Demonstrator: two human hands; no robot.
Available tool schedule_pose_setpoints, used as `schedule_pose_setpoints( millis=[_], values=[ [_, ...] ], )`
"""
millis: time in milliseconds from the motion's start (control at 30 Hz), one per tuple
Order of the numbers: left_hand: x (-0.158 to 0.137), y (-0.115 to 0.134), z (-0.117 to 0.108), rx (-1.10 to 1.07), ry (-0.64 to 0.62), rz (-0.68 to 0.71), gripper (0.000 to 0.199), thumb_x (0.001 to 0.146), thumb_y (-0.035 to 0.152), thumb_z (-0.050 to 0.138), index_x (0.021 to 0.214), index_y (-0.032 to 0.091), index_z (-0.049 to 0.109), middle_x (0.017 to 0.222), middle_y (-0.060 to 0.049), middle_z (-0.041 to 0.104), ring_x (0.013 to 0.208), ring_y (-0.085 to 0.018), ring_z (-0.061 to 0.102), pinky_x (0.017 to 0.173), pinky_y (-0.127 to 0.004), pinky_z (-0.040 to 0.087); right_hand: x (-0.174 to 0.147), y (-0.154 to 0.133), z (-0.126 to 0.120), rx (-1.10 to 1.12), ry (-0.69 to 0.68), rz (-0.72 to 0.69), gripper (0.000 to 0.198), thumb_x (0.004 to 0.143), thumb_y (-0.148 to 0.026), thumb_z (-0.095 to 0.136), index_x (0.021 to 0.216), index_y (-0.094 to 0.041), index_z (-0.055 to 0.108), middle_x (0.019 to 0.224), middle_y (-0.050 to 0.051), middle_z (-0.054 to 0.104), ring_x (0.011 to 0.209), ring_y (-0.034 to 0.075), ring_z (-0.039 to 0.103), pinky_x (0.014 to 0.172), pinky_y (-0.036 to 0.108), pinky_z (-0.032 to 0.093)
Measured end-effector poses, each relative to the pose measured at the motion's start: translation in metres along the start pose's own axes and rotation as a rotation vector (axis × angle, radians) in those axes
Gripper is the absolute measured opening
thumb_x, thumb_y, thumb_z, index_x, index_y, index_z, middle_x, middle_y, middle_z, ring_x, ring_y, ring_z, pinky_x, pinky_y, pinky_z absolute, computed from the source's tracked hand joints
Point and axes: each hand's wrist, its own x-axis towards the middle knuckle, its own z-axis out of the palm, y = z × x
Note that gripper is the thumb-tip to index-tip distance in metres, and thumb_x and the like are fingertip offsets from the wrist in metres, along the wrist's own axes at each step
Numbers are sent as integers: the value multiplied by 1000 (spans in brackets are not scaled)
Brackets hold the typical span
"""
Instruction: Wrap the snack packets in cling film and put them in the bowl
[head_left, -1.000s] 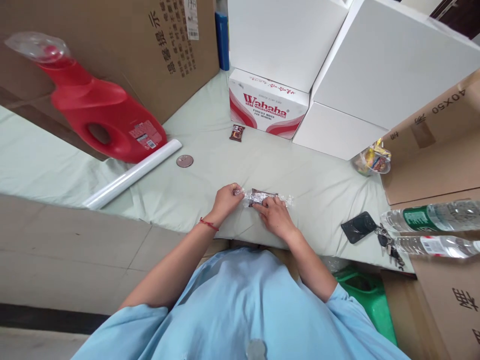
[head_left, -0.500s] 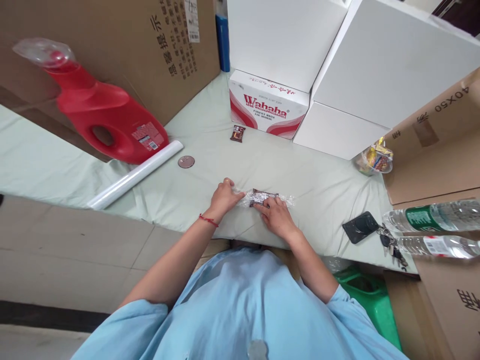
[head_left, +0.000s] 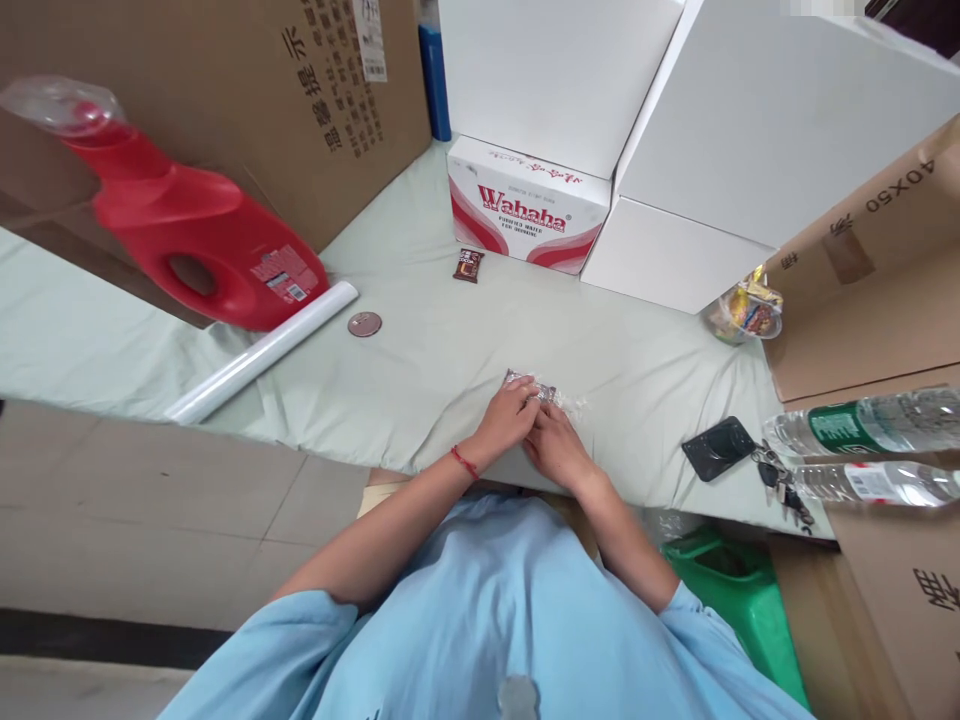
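A small dark-brown snack packet (head_left: 547, 391), wrapped in clear plastic film (head_left: 574, 404), lies on the cloth-covered table in front of me. My left hand (head_left: 510, 415) is over its left part, the fingers bent and pressed onto the film. Close against it, my right hand (head_left: 556, 445) grips the near side of the packet with curled fingers. Both hands touch each other and hide most of the packet. Loose film sticks out on the right. Farther back, a second brown packet (head_left: 468, 265) marked COCOA lies unwrapped by film.
A round tin-like disc (head_left: 364, 324), a white roll (head_left: 262, 352) and a red jug (head_left: 206, 240) are at left. The Wahaba-style carton (head_left: 529, 208) and white boxes stand behind. Rightward are a candy tub (head_left: 744, 310), a phone (head_left: 718, 448), keys (head_left: 781, 485) and water bottles (head_left: 870, 428).
My left hand has moved right, from the film's left end onto the packet, folding that end over. My right hand has shifted slightly nearer to me. The view has shifted a little.
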Motion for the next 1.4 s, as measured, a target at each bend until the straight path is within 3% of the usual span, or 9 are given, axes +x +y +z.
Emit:
schedule_pose_setpoints(
  millis=[200, 300, 400, 633, 800, 933, 1067, 1200, 1400],
  values=[
    [-32, -22, 16, 421, -51, 253, 66, 85, 6, 50, 150, 17, 57, 167, -12, 47, 154, -26, 45, 127, -46, 38, -56, 15, -10, 454, 38, 74, 28, 106, -30, 53, 116, -24, 78, 99, 7, 77, 94, 23, 69, 88, 38, 57],
    [-43, -27, 23, 558, -35, 297, 68, 89, 6, 48, 156, 19, 52, 170, -11, 42, 156, -26, 42, 127, -45, 36, -64, 40, -26, 513, 383, 425, 38, 108, -47, 48, 118, -23, 76, 91, 5, 76, 83, 21, 69, 78, 34, 56],
    [-46, -29, 27, 608, -5, 308, 66, 91, 9, 49, 156, 19, 52, 170, -11, 43, 155, -26, 42, 127, -44, 33, -48, 67, -35, 318, 618, 615, 50, 105, -59, 45, 110, -19, 75, 103, 12, 74, 97, 26, 67, 90, 41, 54],
    [-51, -28, 29, 647, 42, 339, 63, 97, 14, 46, 159, 22, 49, 167, -9, 48, 153, -23, 46, 133, -49, 18, -23, 68, -5, 223, 341, 588, 28, 91, -46, 63, 94, -21, 75, 108, 15, 69, 109, 31, 60, 104, 48, 48],
    [-55, -32, 30, 663, 98, 348, 58, 100, 17, 47, 157, 24, 53, 164, -8, 52, 158, -29, 38, 134, -59, 9, -39, 61, -14, 541, 410, 637, 27, 87, -49, 63, 91, -23, 67, 92, 7, 69, 79, 22, 63, 79, 37, 54],
    [-53, -35, 30, 649, 72, 390, 58, 100, 15, 46, 158, 23, 53, 162, -9, 54, 152, -27, 47, 132, -54, 19, -20, 54, -35, 770, 392, 676, 31, 86, -55, 66, 91, -25, 63, 72, -2, 66, 57, 17, 56, 57, 29, 48],
    [-50, -40, 32, 643, 44, 429, 56, 101, 14, 44, 155, 20, 55, 162, -11, 54, 152, -28, 46, 129, -55, 28, 34, 35, -44, 548, 309, 576, 15, 88, -38, 65, 87, -24, 65, 76, -1, 70, 66, 17, 62, 67, 28, 48],
    [-50, -49, 34, 571, 49, 453, 49, 101, 14, 45, 146, 15, 63, 153, -15, 61, 154, -32, 43, 128, -58, 32, 85, 5, -37, 122, 29, 522, 11, 93, -20, 57, 88, -22, 67, 86, 4, 74, 84, 20, 68, 77, 28, 47],
    [-65, -54, 21, 330, 155, 537, 50, 94, 9, 43, 139, 6, 64, 134, -19, 69, 145, -31, 51, 127, -61, 38, 103, -31, -19, -175, -103, 495, 21, 108, -27, 44, 111, -20, 64, 113, 12, 71, 94, 23, 68, 78, 32, 47]
  ],
)
